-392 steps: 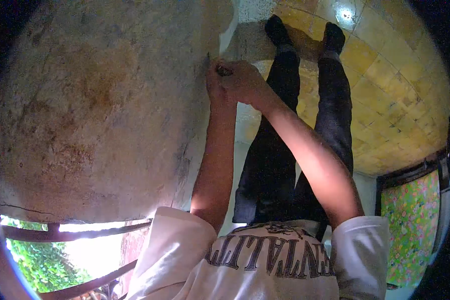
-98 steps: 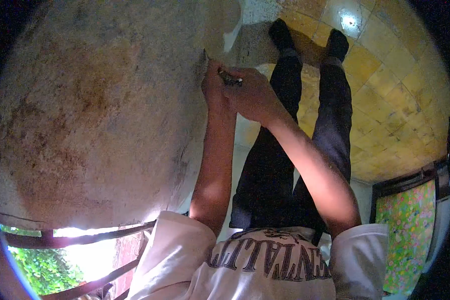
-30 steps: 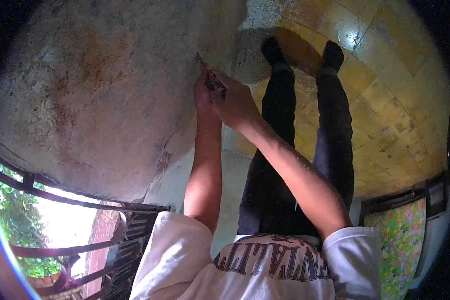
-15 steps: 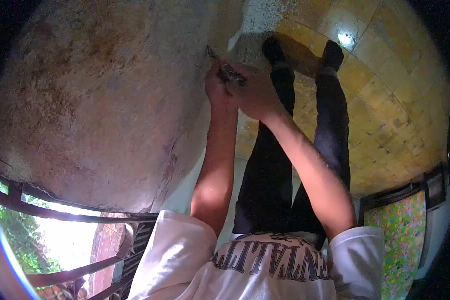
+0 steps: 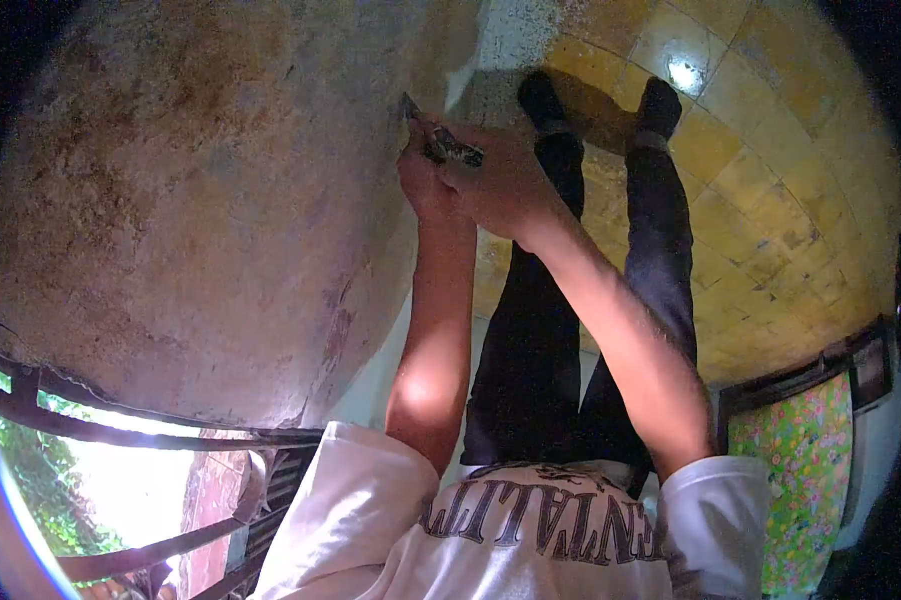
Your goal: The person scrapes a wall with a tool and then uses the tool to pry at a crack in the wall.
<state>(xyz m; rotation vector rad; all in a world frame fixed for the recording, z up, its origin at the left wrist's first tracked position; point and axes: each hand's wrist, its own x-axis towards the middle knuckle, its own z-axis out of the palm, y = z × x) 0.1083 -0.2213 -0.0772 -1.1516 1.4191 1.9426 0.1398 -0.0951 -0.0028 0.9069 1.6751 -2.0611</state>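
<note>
Close to the stained wall (image 5: pixel 220 200), my left hand (image 5: pixel 423 178) and my right hand (image 5: pixel 505 185) are clasped together around a small knife-like tool (image 5: pixel 455 148). Its dark, patterned handle shows between my closed fingers. A short pointed blade sticks out past my left hand toward the wall, its tip overlapping the wall surface in this view. My right hand lies partly over the left, hiding some of the fingers.
My legs in dark trousers (image 5: pixel 660 215) stand on yellow floor tiles (image 5: pixel 770 200). At lower left is a window with dark bars (image 5: pixel 140 435) and bright daylight behind. A green flowered curtain (image 5: pixel 790 480) hangs at lower right.
Both hands have shifted slightly left together with the tool, and more of the handle and blade shows. The grip stays closed.
</note>
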